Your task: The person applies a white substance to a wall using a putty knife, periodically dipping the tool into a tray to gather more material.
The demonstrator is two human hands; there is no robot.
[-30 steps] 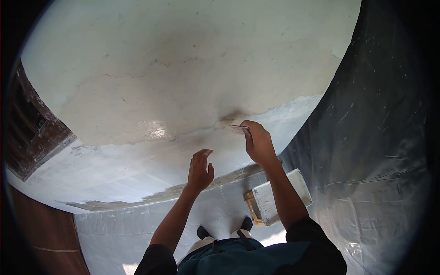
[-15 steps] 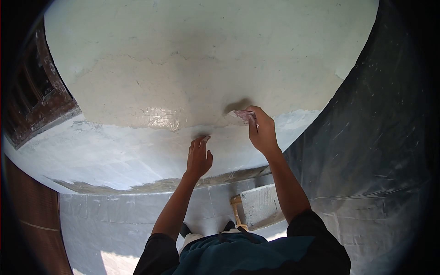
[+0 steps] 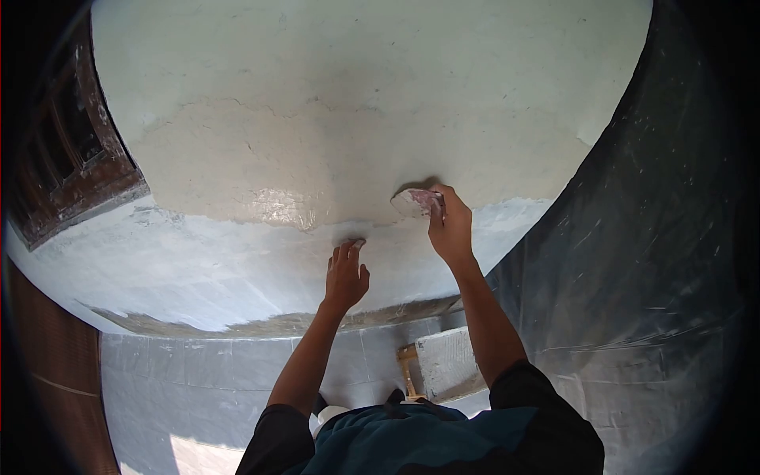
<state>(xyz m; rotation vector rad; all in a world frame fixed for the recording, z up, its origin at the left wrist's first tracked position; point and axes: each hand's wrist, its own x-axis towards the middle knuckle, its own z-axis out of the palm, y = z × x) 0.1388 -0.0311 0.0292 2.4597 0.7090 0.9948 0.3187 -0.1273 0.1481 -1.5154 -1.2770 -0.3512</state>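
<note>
My right hand (image 3: 453, 231) grips a flat reddish scraper (image 3: 419, 202) smeared with white putty. Its blade is right at the wall (image 3: 372, 63), just above where the smooth cream coat meets the whiter lower band. Lower and to the left, my left hand (image 3: 346, 277) is open, fingers stretched up to the white band (image 3: 222, 261) with the thumb apart. Pale residue shows on its fingertips. A wet, shiny patch (image 3: 277, 207) of the cream coat glistens up and left of that hand.
A brown wooden window frame (image 3: 99, 178) borders the wall on the left. Dark plastic sheeting (image 3: 625, 261) hangs at the right. Below, a white-crusted board (image 3: 451, 360) with a wooden frame (image 3: 409, 370) stands near my feet on the grey covered floor (image 3: 214, 372).
The scraper is tilted differently, showing more of its face, in nearly the same spot. My left hand has shifted slightly in view, and the view itself has moved a little.
</note>
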